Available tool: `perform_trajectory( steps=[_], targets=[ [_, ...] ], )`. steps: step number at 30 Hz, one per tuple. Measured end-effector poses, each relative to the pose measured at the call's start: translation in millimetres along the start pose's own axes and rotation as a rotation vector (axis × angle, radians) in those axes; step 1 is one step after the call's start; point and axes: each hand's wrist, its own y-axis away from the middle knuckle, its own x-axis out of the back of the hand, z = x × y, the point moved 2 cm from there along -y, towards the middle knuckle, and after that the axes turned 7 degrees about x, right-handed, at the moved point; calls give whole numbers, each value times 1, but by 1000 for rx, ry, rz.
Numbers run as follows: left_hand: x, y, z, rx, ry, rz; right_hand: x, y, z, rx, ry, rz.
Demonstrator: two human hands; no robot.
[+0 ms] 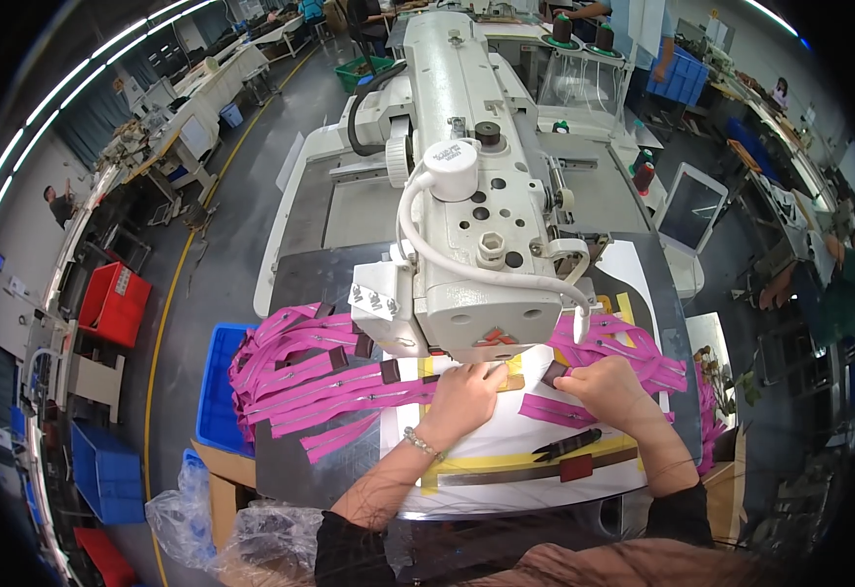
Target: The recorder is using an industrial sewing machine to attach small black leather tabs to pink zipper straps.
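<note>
The left hand is just by the near end of the big white sewing machine. Its fingers bend down, and I can't tell if they grip anything. A beaded bracelet is on that wrist. The right hand is at the near end of the machine too, a bit to its right. Its thumb and finger pinch a small dark brown tab.

Long pink zipper strips lie in a messy pile to the left of the machine's near end. They have shiny teeth, and some have dark ends. More pink strips lie to the right of the machine's near end.

Under the hands, on the near side of the machine, is a white sheet with yellow tape on it. A slim black tool and a little dark red square lie there too.

Left of the machine is a blue bin, with a clear plastic bag nearer to the person. A red bin is farther out on the machine's left. On its right is a screen. Dark thread spools stand to the right of the machine's far end.
</note>
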Motion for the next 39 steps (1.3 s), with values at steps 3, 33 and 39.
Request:
perform_trajectory(
  steps=[3,33,39],
  targets=[
    [4,0,-1,3,-2,61,2,0,-1,-31,55,-131],
    [18,20,0,669,1443,-340,-40,-1,-51,-598,-1297,304],
    [19,19,0,691,1403,-328,-40,1,-48,-619,-1234,54]
  ],
)
